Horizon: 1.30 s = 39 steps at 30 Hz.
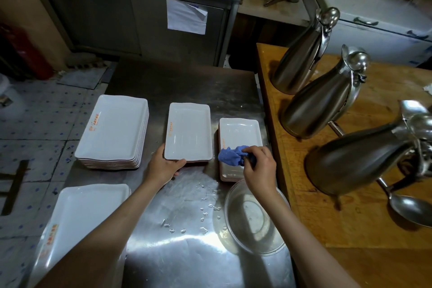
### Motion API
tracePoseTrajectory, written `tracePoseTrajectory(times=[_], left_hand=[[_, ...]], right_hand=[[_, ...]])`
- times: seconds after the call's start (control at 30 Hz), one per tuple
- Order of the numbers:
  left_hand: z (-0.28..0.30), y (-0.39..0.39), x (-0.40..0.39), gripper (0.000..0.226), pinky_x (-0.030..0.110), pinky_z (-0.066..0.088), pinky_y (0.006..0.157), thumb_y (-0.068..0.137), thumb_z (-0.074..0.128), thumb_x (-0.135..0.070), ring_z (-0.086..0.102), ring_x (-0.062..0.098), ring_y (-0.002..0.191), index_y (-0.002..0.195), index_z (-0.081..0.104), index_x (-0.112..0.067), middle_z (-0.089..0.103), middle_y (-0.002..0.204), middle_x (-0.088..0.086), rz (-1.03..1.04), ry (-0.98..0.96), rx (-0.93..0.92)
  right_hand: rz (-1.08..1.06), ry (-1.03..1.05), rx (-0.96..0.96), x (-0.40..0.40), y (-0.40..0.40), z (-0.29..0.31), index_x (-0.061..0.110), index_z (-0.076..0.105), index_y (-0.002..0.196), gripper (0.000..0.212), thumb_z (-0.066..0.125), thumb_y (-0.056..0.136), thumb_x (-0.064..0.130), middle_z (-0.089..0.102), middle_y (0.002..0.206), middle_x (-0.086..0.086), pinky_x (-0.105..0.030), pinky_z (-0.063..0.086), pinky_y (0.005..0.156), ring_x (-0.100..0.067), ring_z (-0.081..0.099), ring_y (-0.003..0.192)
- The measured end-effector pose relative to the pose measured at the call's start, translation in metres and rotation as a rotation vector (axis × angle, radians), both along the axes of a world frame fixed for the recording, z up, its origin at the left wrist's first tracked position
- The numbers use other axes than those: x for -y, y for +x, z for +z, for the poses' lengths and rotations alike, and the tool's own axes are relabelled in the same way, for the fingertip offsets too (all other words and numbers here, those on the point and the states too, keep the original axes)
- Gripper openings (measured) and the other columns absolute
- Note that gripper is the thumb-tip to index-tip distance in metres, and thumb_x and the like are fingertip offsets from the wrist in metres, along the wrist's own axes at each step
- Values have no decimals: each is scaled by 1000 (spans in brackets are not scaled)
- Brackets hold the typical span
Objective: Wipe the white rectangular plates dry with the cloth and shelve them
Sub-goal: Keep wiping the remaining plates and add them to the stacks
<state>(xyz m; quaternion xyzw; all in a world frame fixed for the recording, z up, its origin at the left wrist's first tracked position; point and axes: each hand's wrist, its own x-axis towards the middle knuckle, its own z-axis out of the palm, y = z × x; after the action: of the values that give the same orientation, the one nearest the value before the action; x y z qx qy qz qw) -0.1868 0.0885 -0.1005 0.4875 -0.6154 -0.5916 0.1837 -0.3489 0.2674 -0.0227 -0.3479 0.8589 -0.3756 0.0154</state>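
Centrally, left hand (163,166) gripping glossy white plate (188,133) rim, right hand (259,166) clutching crumpled blue cloth (231,155), wet steel table (177,229)

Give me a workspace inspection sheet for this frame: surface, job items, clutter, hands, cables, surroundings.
Surface: steel table, water droplets on it.
Job's things: four white plate stacks; blue cloth over right stack.
Clutter: clear bowl.
Grippers: left hand grips middle stack; right hand grips cloth.
Cables: nothing seen.
Surroundings: wooden counter with three steel jugs, ladle; steel cabinet.
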Motion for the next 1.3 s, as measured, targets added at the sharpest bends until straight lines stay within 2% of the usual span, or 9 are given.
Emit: tracePoseTrajectory(times=[0.1,0.17,0.33,0.57,0.7,0.8,1.0,1.13,1.3], left_hand=[[-1,4,-9,70,32,50,55,76,78,-11,55,7,41,135,41,-15,65,56,1,64,-5,49],[-5,8,-15,78,38,54,60,73,81,-24,59,10,48,137,39,-14,67,60,-1,150,-43,93],[-19,8,-32,53,47,57,64,53,72,-59,67,18,62,98,47,-44,66,63,-13,117,-113,139],[-6,-36,-61,26,32,47,55,73,81,-17,55,19,47,82,57,-22,56,55,1,-199,-94,91],[2,-63,-71,27,19,40,49,74,80,-26,53,11,48,79,56,-14,56,61,-2,-299,-121,187],[3,-80,-75,36,20,39,54,74,77,-39,54,14,56,68,48,-17,56,61,-3,-321,-153,266],[5,-97,-74,44,34,42,67,82,68,-38,55,29,75,59,36,-17,53,69,4,-344,-230,410],[4,-98,-75,36,34,39,68,86,62,-34,58,35,89,66,37,-18,62,86,13,-356,-211,424],[0,-97,-75,21,32,43,72,92,56,-27,60,36,93,97,49,-8,64,105,15,-383,-197,368]], right_hand=[[-6,-1,-7,-3,-1,0,6,69,95,25,61,77,-10,57,93,-9,-22,42,72,-13,52,81],[-16,-6,-15,-6,-3,0,5,69,95,24,61,77,-10,58,92,-10,-20,39,72,-12,51,80],[-29,-2,2,-14,-7,-2,5,69,97,23,61,80,-8,58,95,-10,-15,41,73,-12,51,82],[-61,19,10,-28,-16,-1,6,69,98,23,61,80,-5,57,94,-9,-3,35,69,-10,48,80],[-73,25,31,-36,-19,0,6,68,99,23,60,81,-5,56,96,-8,-11,36,71,-11,50,82],[-100,10,37,-41,-23,-1,7,68,97,23,60,80,-6,56,94,-8,-17,36,73,-14,51,82],[-136,13,55,-55,-28,-3,7,68,96,23,60,80,-6,54,92,-5,-1,34,68,-11,49,79],[-144,16,55,-62,-31,-4,6,68,97,23,60,80,-7,54,93,-6,0,34,69,-5,47,74],[-151,11,61,-65,-32,-3,6,68,97,22,60,81,-7,52,93,-4,0,35,70,-2,45,74]])
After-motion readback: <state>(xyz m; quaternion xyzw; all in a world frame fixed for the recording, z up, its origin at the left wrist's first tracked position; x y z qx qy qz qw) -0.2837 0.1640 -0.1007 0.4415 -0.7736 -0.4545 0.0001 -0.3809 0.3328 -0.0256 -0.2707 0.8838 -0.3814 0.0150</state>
